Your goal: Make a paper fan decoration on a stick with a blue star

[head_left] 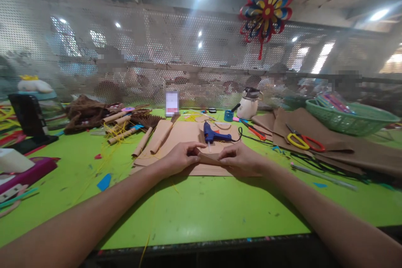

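Between my two hands is a strip of brown paper (pixel 209 158), held low over a stack of tan paper sheets (pixel 169 168). My left hand (pixel 182 158) pinches its left end, with the index finger reaching out above it. The right end is pinched by my right hand (pixel 240 155). Just beyond the strip, a blue hot glue gun (pixel 216 135) lies on the sheets with its nozzle area partly hidden. Left of it rest rolled brown paper tubes (pixel 162 136), one topped by a pleated paper fan (pixel 151 120).
On the right, yellow-and-red scissors (pixel 304 141) lie on brown paper (pixel 314 127) before a green basket (pixel 354 119). A white jug (pixel 248 106) and blue pot (pixel 229 114) stand behind. At left are a phone (pixel 28 113) and a purple power strip (pixel 31 171).
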Motion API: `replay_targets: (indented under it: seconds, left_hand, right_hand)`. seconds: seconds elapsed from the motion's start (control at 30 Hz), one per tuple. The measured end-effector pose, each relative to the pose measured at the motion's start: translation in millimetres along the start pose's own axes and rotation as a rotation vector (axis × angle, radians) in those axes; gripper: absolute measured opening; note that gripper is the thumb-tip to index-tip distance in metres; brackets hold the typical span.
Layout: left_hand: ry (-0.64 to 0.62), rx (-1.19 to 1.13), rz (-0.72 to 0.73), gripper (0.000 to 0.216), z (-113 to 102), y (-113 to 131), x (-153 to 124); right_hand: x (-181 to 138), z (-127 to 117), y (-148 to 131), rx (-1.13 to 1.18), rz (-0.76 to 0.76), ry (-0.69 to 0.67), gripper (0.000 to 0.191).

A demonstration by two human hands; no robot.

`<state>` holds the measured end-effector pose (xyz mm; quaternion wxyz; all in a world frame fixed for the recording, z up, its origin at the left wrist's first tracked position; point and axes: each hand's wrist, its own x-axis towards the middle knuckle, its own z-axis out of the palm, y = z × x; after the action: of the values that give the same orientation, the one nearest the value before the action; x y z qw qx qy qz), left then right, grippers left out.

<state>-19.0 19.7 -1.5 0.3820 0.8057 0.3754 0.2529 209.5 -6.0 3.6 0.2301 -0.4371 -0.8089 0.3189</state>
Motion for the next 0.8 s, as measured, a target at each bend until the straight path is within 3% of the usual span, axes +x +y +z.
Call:
replay_targets:
  seconds: [0.37, 0.57, 0.8]
  left_hand:
    - [0.026, -0.076, 0.039, 0.038, 5, -4, -2]
    - [0.008, -0.046, 0.087, 0.022, 7, 1, -6]
    - [-0.017, 0.083, 0.102, 0.014, 6, 0, -6]
  right_hand:
    - [1, 9, -3, -0.129, -0.142, 0.023, 0.024]
    - [1, 16, -8, -0.079, -0.035, 0.038, 0.026]
    - [-1, 25, -13, -0.034, 0.041, 0.112, 0.01]
